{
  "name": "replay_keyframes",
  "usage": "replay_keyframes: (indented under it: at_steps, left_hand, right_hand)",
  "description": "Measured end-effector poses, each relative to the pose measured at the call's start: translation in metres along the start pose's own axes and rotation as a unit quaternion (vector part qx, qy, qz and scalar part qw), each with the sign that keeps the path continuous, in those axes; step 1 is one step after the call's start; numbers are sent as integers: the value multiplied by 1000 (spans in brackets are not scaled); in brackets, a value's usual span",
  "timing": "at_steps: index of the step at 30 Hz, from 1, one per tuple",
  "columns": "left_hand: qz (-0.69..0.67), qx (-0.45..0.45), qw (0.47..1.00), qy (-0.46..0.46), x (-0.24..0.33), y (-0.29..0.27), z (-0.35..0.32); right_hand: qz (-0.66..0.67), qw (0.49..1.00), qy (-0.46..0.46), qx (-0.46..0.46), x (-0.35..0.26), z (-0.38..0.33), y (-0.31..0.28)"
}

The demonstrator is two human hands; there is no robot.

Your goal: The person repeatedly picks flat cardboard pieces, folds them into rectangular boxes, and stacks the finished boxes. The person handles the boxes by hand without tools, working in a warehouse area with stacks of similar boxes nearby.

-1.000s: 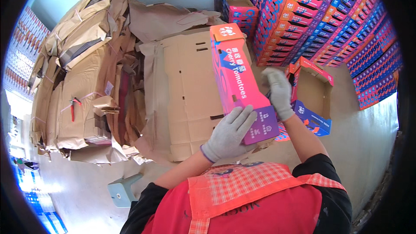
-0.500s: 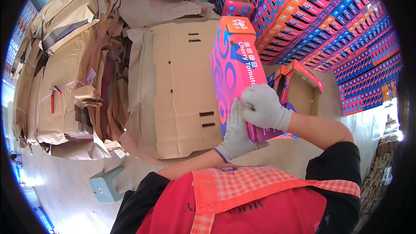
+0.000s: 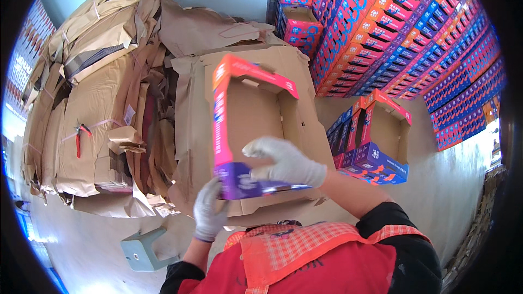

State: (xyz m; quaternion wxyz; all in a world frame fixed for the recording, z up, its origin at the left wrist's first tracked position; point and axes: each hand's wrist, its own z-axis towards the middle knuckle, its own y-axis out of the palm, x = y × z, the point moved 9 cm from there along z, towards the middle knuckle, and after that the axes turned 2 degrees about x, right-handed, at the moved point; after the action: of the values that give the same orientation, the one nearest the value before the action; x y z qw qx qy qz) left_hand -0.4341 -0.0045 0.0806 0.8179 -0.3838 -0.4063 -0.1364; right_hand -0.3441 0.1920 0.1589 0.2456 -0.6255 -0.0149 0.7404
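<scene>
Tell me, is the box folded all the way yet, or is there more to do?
Partly. The pink and purple box is opened into a tray shape. The right hand reaches inside its near wall while the left hand holds the purple end from below. Finished boxes already stand on the floor to the right. Big bundles of flat cardboard on the left still look unfolded.

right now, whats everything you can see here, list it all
open carton: one, pink, orange and purple, held in front of the person
flat cardboard sheets: many, brown, piled at left and under the carton
pliers: one, red-handled, on the left pile
stool: one, grey-green, floor at lower left
open cartons: a few, pink and blue, floor at right
stacked cartons: many, wall at upper right
left hand: gloved, at carton's lower corner
right hand: gloved, fingers on carton's lower edge
</scene>
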Motion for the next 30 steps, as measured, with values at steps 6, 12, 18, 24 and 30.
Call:
replay_keyframes:
  at_steps: [6,12,18,24,30]
  left_hand:
    - [102,-41,984,-141,-66,2,-64]
    - [-33,-178,970,161,56,102,-66]
    - [-163,-362,861,317,195,269,-65]
    - [5,-510,800,316,268,491,-97]
    - [107,-524,792,295,267,602,-81]
  right_hand:
    - [-402,885,133,-193,108,-45,93]
    - [-405,908,50,-92,58,-57,5]
    - [-405,906,114,34,-35,-173,-152]
    - [-484,848,188,109,-37,-304,-272]
    - [-497,819,257,128,33,-376,-351]
